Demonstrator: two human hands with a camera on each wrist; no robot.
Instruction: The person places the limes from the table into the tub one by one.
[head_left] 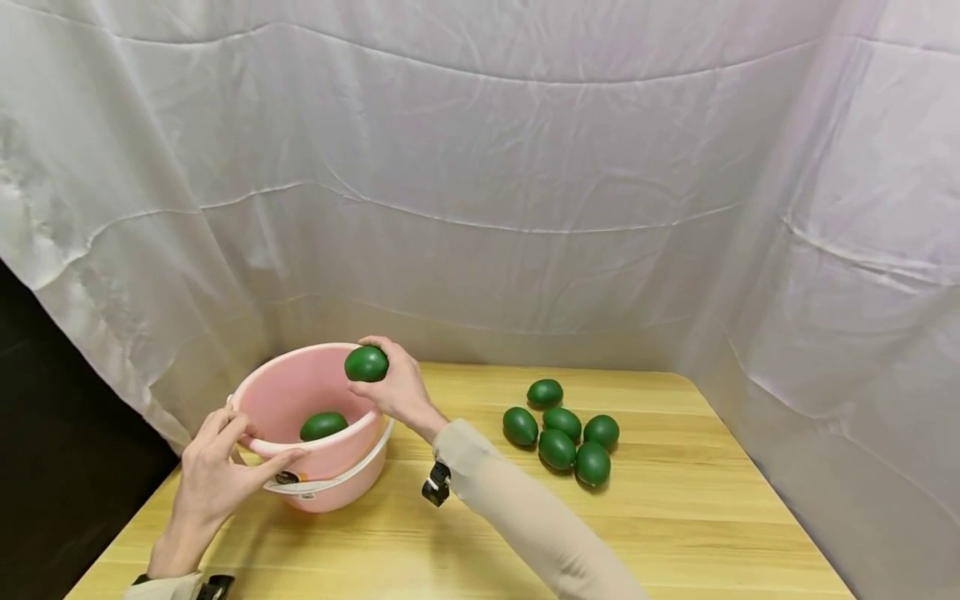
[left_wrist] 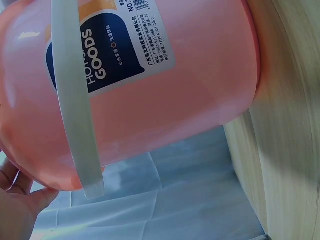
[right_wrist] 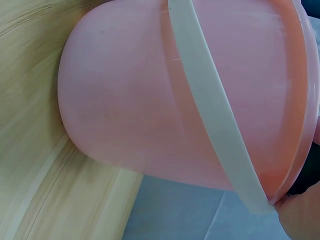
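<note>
A pink bucket [head_left: 337,492] with a white handle [head_left: 360,467] stands at the left of the table. My left hand [head_left: 213,475] grips its near left rim, fingers over the edge and thumb along the outside. In the left wrist view, that hand [left_wrist: 20,205] shows at the rim, beside the labelled wall. My right hand [head_left: 397,387] holds a dark green lime [head_left: 367,364] between thumb and fingers at the bucket's right rim. Another lime [head_left: 324,426] lies inside the bucket. In the right wrist view, the held lime [right_wrist: 311,170] is mostly cut off at the edge.
Several more green limes [head_left: 557,450] lie in a loose cluster on the wooden table [head_left: 712,500], right of my right forearm. A pale grey curtain [head_left: 525,208] hangs behind the table and along its sides. A dark area [head_left: 60,433] lies past the left edge.
</note>
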